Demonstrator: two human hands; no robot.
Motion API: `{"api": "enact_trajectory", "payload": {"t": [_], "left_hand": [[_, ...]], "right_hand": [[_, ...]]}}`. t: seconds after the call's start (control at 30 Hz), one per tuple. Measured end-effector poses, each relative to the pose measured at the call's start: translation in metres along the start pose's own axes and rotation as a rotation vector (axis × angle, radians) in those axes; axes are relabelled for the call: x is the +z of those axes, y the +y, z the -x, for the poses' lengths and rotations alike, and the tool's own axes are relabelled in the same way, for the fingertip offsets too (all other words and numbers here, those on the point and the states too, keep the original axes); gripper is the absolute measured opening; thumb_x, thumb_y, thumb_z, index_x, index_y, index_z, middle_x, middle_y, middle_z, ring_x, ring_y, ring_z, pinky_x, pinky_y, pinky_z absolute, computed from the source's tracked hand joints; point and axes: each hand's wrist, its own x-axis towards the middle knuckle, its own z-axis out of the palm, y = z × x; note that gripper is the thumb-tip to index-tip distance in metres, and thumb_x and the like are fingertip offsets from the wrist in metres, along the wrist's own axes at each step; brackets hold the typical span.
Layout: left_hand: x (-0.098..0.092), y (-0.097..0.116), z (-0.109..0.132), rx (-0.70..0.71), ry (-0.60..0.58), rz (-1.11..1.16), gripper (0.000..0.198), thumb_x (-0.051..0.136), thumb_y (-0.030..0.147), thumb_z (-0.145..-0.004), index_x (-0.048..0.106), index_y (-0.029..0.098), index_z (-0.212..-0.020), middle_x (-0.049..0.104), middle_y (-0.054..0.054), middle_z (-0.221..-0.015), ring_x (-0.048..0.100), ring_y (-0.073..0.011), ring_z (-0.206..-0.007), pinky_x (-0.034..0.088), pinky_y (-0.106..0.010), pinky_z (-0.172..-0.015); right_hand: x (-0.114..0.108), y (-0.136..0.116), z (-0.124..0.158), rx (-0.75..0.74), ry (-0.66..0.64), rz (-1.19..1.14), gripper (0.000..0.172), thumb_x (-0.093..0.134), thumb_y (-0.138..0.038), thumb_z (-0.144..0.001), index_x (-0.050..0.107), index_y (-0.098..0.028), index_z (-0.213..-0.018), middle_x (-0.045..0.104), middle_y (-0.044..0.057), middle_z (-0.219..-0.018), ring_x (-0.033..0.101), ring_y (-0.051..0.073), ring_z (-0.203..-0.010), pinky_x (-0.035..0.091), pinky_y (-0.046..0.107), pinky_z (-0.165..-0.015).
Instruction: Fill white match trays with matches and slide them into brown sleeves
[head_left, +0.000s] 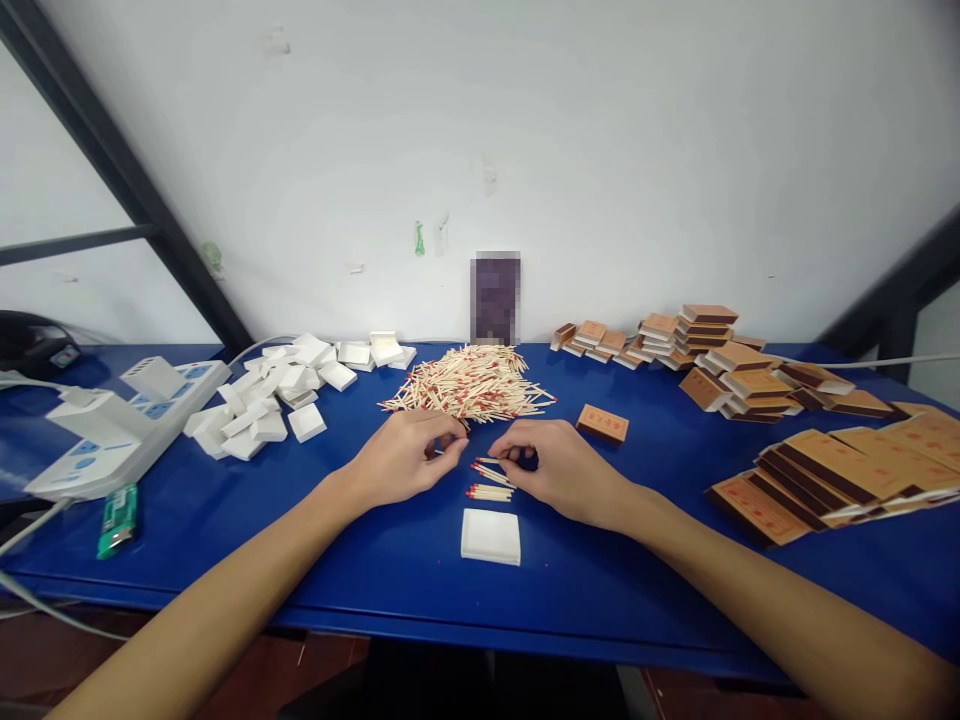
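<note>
A heap of red-tipped matches (471,383) lies on the blue table (390,570) in front of me. My left hand (405,458) rests just below the heap, its fingers curled and pinched on a few matches. My right hand (559,468) is beside it, fingers pinched on the ends of a small bunch of matches (490,481) lying between the hands. A white inner matchbox tray (490,536) sits just in front of that bunch. A single brown matchbox sleeve (602,423) lies to the right of the heap.
White inner trays (262,405) are piled at the back left. Brown matchbox sleeves (720,360) are stacked at the back right, with flat sleeves (840,470) at the right. White power strips (112,425) and a green lighter (118,520) lie at the left.
</note>
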Motion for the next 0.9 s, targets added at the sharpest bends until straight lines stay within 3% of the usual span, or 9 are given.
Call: {"api": "enact_trajectory", "payload": {"t": [0.3,0.57,0.73,0.9], "left_hand": [[-0.0034,0.0000,0.0001,0.018,-0.128,-0.054,0.017,0.051,0.024,-0.092,0.066,0.017,-0.086,0.065,0.001,-0.071,0.059,-0.0130,-0.067,0.040,-0.028,-0.072],[-0.0058,0.0024,0.0007,-0.004,-0.148,-0.031,0.016,0.054,0.023,-0.090,0.066,0.017,-0.081,0.056,0.005,-0.057,0.048,-0.0092,-0.051,0.039,-0.029,-0.074],[-0.0048,0.0005,0.0029,0.054,-0.225,-0.037,0.019,0.049,0.022,-0.094,0.066,0.017,-0.091,0.062,0.000,-0.068,0.055,-0.0118,-0.062,0.040,-0.025,-0.062],[-0.0073,-0.0008,0.0022,0.084,-0.257,0.016,0.022,0.045,0.021,-0.098,0.065,0.018,-0.107,0.070,-0.004,-0.089,0.064,-0.0144,-0.077,0.047,-0.027,-0.072]], "right_hand": [[-0.0022,-0.0084,0.0035,-0.041,0.000,-0.044,0.012,0.061,-0.014,-0.083,0.071,-0.020,-0.087,0.069,0.000,-0.076,0.061,0.013,-0.067,0.046,0.025,-0.063],[-0.0017,-0.0068,0.0046,-0.064,-0.024,-0.031,0.011,0.065,-0.021,-0.084,0.072,-0.022,-0.092,0.071,0.002,-0.088,0.063,0.016,-0.080,0.048,0.028,-0.071],[-0.0018,-0.0072,0.0048,-0.073,-0.033,-0.035,0.010,0.064,-0.019,-0.085,0.071,-0.022,-0.091,0.072,0.001,-0.088,0.063,0.015,-0.080,0.048,0.027,-0.072],[-0.0027,-0.0051,0.0054,-0.081,-0.030,-0.051,0.011,0.062,-0.020,-0.087,0.072,-0.022,-0.092,0.071,0.002,-0.087,0.062,0.015,-0.078,0.047,0.028,-0.070]]}}
